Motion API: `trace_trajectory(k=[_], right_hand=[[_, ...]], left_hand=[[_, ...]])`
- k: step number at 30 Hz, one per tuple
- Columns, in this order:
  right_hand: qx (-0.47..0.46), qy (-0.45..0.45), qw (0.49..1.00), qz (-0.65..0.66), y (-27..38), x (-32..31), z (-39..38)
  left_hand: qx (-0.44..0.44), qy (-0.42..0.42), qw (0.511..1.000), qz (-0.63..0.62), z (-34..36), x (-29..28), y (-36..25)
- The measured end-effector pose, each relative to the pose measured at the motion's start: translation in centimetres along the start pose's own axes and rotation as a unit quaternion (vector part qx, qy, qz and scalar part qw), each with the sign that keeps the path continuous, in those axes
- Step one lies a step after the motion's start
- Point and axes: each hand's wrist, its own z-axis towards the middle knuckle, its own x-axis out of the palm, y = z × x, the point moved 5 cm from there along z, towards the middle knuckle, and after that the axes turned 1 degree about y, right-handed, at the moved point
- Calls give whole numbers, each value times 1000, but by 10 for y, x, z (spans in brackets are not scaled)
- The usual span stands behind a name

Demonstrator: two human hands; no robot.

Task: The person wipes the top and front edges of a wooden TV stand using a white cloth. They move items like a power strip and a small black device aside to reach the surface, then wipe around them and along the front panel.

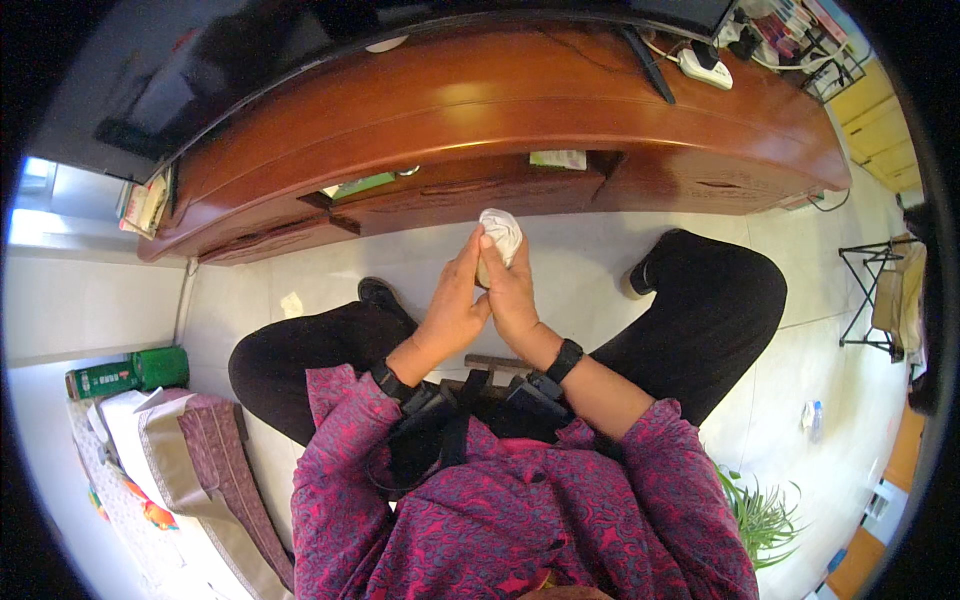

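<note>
Out in front of me, both hands are closed around a small white crumpled bundle. Its folds look soft, but I cannot tell whether it is cloth or paper. My left hand presses on its left side, with the fingertips near the top. On the other side, my right hand grips it with the thumb along the front. The palms nearly meet below it, and they hide its lower part. Each wrist wears a black band.
A long reddish-brown wooden cabinet stands ahead, with a large black screen and a white power strip on it. My black-trousered knees spread to both sides. At left are a green box and a covered seat; at right, a plant.
</note>
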Motion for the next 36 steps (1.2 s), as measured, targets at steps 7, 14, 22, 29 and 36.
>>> trace_trajectory(k=[7, 14, 22, 29, 36], right_hand=[[132, -92, 987, 28, -41, -67, 41], [107, -229, 954, 161, -79, -204, 124], [45, -239, 950, 193, -102, -294, 217], [3, -330, 943, 45, -155, -122, 184], [164, -133, 973, -93, -253, 70, 168]], left_hand=[[47, 154, 980, 118, 4, -78, -11], [-39, -28, 962, 268, -3, -234, 9], [-136, -89, 976, 147, -26, -266, 46], [-112, -110, 975, 155, -30, -284, 53], [-93, -98, 979, 152, -28, -286, 59]])
